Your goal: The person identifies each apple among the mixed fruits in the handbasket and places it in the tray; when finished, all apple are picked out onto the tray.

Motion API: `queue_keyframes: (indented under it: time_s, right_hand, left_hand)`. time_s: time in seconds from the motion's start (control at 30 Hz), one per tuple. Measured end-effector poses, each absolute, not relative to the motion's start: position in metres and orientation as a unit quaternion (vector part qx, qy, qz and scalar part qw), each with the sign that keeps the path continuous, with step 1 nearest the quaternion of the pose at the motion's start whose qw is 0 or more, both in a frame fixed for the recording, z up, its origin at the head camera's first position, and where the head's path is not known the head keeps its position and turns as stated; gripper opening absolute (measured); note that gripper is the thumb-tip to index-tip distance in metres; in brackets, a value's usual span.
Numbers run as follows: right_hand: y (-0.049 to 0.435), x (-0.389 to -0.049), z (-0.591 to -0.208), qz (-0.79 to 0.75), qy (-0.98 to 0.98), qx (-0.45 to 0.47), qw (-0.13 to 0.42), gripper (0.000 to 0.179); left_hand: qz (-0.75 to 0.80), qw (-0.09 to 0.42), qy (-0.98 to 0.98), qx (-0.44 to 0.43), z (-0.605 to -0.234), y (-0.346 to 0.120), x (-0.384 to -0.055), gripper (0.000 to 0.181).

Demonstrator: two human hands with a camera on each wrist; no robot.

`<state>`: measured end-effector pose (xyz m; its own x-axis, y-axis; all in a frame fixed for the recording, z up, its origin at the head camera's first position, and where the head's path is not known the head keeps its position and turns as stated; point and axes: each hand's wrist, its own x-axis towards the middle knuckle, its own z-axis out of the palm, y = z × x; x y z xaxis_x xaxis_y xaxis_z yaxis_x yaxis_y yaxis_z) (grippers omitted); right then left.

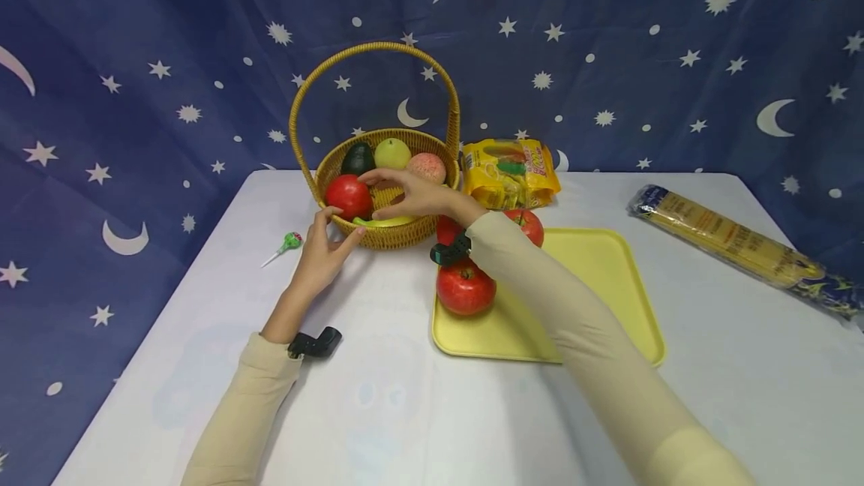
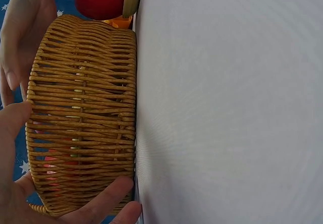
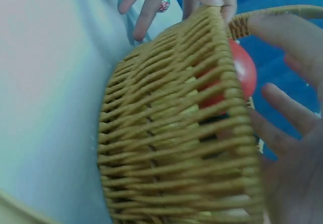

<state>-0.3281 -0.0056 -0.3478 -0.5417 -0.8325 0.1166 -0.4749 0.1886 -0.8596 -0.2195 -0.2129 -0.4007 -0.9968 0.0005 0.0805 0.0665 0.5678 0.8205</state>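
My left hand (image 1: 319,257) grips the near left side of a wicker basket (image 2: 83,118), thumb at its rim and other fingers spread along the wall. Over the basket's opening reaches my right hand (image 1: 415,195), fingers apart and nothing between them. Its fingertips are right by a red apple (image 1: 349,196) inside at the left. Also in the basket are a dark avocado (image 1: 358,159), a yellow-green round fruit (image 1: 392,154), a pink peach (image 1: 427,168) and a banana (image 1: 386,222) along the near rim. The weave partly hides them in the wrist views.
A yellow tray (image 1: 594,265) with red apples (image 1: 466,287) lies right of the basket, under my right forearm. Behind it stands a yellow snack bag (image 1: 509,173). A lollipop (image 1: 290,241) lies at left, a long noodle packet (image 1: 736,242) at right. The tall basket handle (image 1: 378,46) arches overhead.
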Motion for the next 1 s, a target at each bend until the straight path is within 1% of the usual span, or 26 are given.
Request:
queue_keyframes:
  time_s: [0.23,0.47,1.0]
  right_hand:
    - [-0.019,-0.33,-0.356,-0.433,0.774,-0.424,0.182,0.06]
    - [-0.026,-0.334,-0.361,-0.447,0.769,-0.425,0.165,0.055]
    - [-0.039,-0.34,-0.366,-0.45,0.776,-0.406,0.177,0.06]
  left_hand:
    - [-0.458,0.036,-0.888,-0.015,-0.403,-0.215,-0.217,0.068]
    - [-0.461,0.038,-0.886,-0.02,-0.403,-0.213,-0.219,0.067]
    - [-0.455,0.041,-0.889,-0.017,-0.402,-0.213,-0.217,0.064]
